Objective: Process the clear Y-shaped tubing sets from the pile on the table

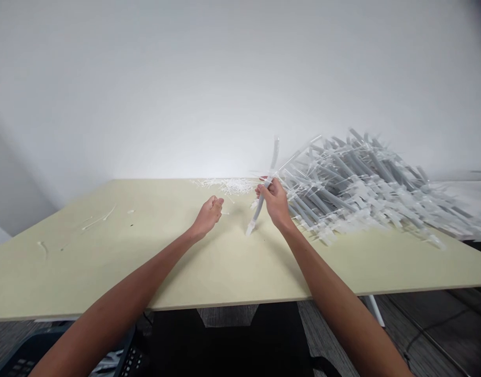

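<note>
My right hand (pixel 276 203) is closed around the middle of a flexible grey, see-through tube (pixel 257 212). The tube stands tilted, its clear upper end above my fingers and a whitish fitting (pixel 250 227) at its lower end. To the left, my left hand (pixel 209 215) is closed with thumb and fingers together. A thin white strip (pixel 225 213) pokes out from its right side; the rest of it is hidden by the fingers. Between and behind my hands lies a heap of thin white strips (pixel 236 186).
A large pile of similar tubes with white fittings (pixel 350 178) covers the right of the pale yellow table (pixel 209 272). Loose white strips (pixel 101 219) lie at the left. A white wall (pixel 185 89) stands behind. Below the front edge is a dark basket (pixel 126 356) with pale pieces inside.
</note>
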### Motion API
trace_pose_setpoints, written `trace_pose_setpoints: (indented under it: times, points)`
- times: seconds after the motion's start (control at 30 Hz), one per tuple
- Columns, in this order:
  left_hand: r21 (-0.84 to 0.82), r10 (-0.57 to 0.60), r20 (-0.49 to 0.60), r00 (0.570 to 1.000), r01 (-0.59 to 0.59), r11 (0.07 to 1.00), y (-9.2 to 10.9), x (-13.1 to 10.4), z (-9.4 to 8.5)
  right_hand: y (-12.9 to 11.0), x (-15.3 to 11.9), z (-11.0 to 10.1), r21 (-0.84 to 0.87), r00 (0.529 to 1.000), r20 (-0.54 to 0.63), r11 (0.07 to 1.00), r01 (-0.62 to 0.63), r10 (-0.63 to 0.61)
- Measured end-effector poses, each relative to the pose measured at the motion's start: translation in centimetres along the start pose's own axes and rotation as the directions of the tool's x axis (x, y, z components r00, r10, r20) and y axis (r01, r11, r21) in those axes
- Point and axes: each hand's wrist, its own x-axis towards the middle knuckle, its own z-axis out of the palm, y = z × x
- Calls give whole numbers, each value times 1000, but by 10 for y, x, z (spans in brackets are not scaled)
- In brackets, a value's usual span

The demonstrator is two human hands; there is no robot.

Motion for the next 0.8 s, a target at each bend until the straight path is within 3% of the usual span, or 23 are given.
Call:
trace_pose_setpoints:
  times: [0.13,0.23,0.4,0.63,0.8]
  points:
    - [-322,-84,282,956,177,930,15,-10,9,-6,-7,10,145,986,128,982,-123,105]
    - [-406,-136,393,909,304,862,26,-16,16,-11,-12,16,115,970,204,981,-155,130]
    - [-420,-170,383,908,335,844,33,-19,22,-20,-17,18,13,940,296,984,-178,167]
    - [-418,-166,388,907,333,845,34,-19,21,-27,-18,16,-54,925,340,985,-161,170]
    - [-404,-148,417,897,329,853,34,-21,22,-26,-18,19,-92,937,294,981,-169,189]
